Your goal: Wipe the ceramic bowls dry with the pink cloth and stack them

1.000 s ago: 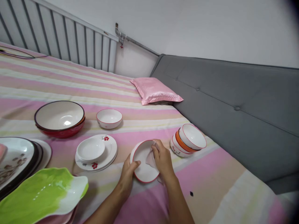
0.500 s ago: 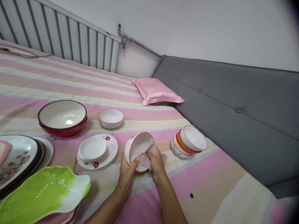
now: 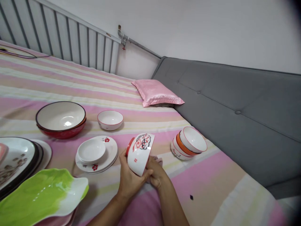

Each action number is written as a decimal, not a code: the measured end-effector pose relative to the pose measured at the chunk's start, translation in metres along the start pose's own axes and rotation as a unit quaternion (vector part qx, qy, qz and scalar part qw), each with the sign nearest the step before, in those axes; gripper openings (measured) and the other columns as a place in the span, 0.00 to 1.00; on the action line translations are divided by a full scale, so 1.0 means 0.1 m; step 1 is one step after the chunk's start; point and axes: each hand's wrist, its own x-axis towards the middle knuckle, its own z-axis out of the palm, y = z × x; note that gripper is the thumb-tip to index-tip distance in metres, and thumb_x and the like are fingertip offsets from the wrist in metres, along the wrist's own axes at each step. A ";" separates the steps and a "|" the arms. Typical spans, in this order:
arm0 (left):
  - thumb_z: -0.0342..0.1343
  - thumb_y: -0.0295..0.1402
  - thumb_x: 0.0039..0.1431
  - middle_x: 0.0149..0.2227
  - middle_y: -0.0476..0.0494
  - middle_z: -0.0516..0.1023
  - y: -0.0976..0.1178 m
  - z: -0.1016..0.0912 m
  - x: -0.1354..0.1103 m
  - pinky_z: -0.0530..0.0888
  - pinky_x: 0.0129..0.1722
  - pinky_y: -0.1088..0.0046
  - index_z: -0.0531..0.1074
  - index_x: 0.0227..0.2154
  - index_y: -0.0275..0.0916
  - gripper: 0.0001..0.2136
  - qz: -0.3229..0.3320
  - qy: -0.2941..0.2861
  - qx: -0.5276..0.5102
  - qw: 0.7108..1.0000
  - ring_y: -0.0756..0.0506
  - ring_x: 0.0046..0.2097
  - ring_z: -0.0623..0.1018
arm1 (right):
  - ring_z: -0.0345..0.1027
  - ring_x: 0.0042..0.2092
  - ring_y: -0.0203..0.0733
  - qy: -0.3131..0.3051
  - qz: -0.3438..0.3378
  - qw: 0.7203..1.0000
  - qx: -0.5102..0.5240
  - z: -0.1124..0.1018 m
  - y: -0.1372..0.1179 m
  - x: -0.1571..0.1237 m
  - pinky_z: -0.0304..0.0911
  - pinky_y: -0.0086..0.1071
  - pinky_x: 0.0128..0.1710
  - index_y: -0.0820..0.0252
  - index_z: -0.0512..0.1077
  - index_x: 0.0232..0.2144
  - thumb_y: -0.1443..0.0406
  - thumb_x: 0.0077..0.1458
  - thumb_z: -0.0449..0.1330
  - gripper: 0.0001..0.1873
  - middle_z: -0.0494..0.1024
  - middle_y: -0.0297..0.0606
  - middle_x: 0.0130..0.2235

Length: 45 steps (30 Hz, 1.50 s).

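A white bowl point(image 3: 140, 153) with a red rim, a red foot and a red-and-black blossom pattern is tilted on its side above the bed. My left hand point(image 3: 130, 175) grips it, fingers under the base and thumb near the rim. At the bowl's mouth my right hand point(image 3: 156, 172) is closed on a pale pink cloth point(image 3: 159, 160), with part of the fingers hidden behind the rim. Left of the hands lie two stacked floral plates point(image 3: 110, 153) with a small white dish point(image 3: 91, 151) on top. To the right stands a stack of bowls point(image 3: 189, 144), one of them orange.
A white red-rimmed bowl point(image 3: 110, 120) and large stacked red bowls point(image 3: 61, 133) stand farther back. At left are a green leaf-shaped dish point(image 3: 44, 194) and oval plates point(image 3: 21, 163). A pink pillow point(image 3: 157, 92) lies by the grey headboard point(image 3: 223, 94). A small dark chip point(image 3: 191, 197) lies at right.
The bowl has turned so its decorated outside faces me instead of its inside. My right hand with the cloth has shifted from inside the bowl to the rim's right side.
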 end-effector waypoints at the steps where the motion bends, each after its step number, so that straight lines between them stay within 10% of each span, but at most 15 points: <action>1: 0.72 0.35 0.30 0.53 0.34 0.65 0.00 0.00 0.00 0.65 0.54 0.63 0.56 0.52 0.40 0.44 0.003 -0.011 0.005 1.000 0.36 0.55 0.68 | 0.75 0.34 0.47 0.017 -0.010 1.000 -0.007 0.00 0.00 0.02 0.70 0.37 0.34 0.59 0.76 0.34 0.60 0.39 0.67 0.16 0.81 0.39 0.32; 7: 0.71 0.34 0.31 0.52 0.36 0.70 0.05 0.01 0.06 0.65 0.55 0.63 0.60 0.52 0.39 0.40 -0.043 -0.057 -0.077 0.994 0.37 0.54 0.70 | 0.74 0.36 0.46 0.166 -0.100 0.978 -0.080 -0.18 -0.06 0.10 0.67 0.34 0.36 0.63 0.74 0.36 0.56 0.45 0.64 0.18 0.81 0.41 0.34; 13: 0.68 0.35 0.35 0.44 0.41 0.76 0.10 0.01 0.18 0.70 0.46 0.67 0.69 0.45 0.39 0.28 -0.094 -0.092 -0.104 0.986 0.39 0.46 0.74 | 0.73 0.41 0.45 0.281 -0.310 0.817 -0.396 -0.34 -0.25 -0.04 0.63 0.33 0.40 0.57 0.74 0.43 0.66 0.53 0.51 0.17 0.80 0.38 0.39; 16: 0.64 0.31 0.35 0.40 0.43 0.77 0.08 0.01 0.20 0.70 0.42 0.69 0.72 0.42 0.38 0.24 -0.132 -0.108 -0.095 0.981 0.40 0.42 0.74 | 0.73 0.42 0.44 0.260 -0.355 0.787 -0.433 -0.33 -0.29 -0.09 0.63 0.32 0.41 0.58 0.75 0.42 0.67 0.51 0.51 0.18 0.80 0.38 0.40; 25: 0.53 0.28 0.39 0.36 0.47 0.77 -0.05 -0.07 0.13 0.69 0.37 0.73 0.72 0.44 0.38 0.23 -0.150 -0.118 -0.159 0.969 0.43 0.38 0.73 | 0.73 0.45 0.43 0.196 -0.315 0.876 -0.310 -0.32 -0.25 0.01 0.65 0.32 0.46 0.59 0.76 0.42 0.68 0.51 0.53 0.17 0.81 0.37 0.41; 37: 0.61 0.33 0.35 0.25 0.52 0.77 -0.09 0.00 0.14 0.73 0.34 0.69 0.73 0.28 0.38 0.12 -0.296 0.088 -0.314 0.898 0.45 0.31 0.77 | 0.75 0.40 0.46 0.134 -0.141 0.953 -0.231 -0.22 -0.04 0.12 0.68 0.34 0.38 0.60 0.76 0.38 0.65 0.48 0.54 0.15 0.81 0.37 0.36; 45: 0.63 0.34 0.41 0.28 0.50 0.78 -0.07 0.02 0.11 0.73 0.39 0.69 0.72 0.29 0.37 0.11 -0.274 0.033 -0.324 0.905 0.43 0.37 0.78 | 0.74 0.44 0.45 0.115 -0.097 0.975 -0.164 -0.29 -0.04 0.10 0.67 0.35 0.44 0.60 0.75 0.40 0.67 0.43 0.59 0.18 0.81 0.38 0.41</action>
